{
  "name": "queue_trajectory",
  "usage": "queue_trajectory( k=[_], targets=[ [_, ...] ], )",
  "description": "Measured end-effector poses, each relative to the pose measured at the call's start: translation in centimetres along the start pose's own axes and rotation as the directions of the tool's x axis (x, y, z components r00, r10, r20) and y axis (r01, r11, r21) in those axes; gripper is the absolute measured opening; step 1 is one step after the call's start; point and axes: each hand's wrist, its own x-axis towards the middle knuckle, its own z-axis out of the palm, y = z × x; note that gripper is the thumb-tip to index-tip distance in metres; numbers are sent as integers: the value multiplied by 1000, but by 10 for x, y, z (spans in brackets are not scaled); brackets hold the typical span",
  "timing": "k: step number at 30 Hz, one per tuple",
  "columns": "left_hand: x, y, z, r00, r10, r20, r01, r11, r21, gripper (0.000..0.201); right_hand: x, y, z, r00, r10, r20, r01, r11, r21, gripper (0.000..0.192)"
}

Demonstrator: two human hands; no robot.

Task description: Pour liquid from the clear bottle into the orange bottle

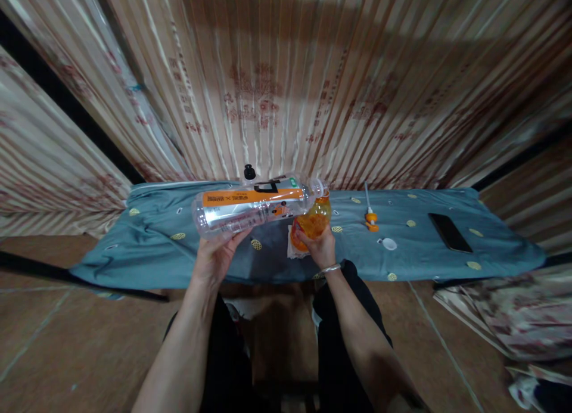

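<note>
My left hand point(217, 255) is closed around the lower part of a large clear plastic bottle point(254, 204) with an orange and silver label. The bottle lies tipped nearly level, its neck pointing right. That neck meets the mouth of an orange see-through bottle point(315, 219), though I cannot tell whether liquid is flowing. My right hand point(322, 246) grips the orange bottle from its right side, keeping it roughly upright. Under its base shows a whitish cloth or tissue point(295, 250). An orange pump head point(370, 218) with a pale tube lies to the right.
A blue-green patterned cloth point(272, 264) covers the narrow table. Behind the clear bottle stands a black pump top point(249, 172). A white round piece point(389, 244) and a dark phone point(449, 232) lie to the right. Pleated curtains point(286, 91) hang behind, with dark metal posts point(67, 97) at the sides.
</note>
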Motion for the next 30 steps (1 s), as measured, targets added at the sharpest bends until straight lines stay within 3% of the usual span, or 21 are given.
queue_trajectory(
  k=[30],
  targets=[
    [-1, 3, 2, 1000, 4, 31, -5, 1000, 7, 72, 0, 1, 2, 999, -30, -16, 30, 999, -20, 71]
  ],
)
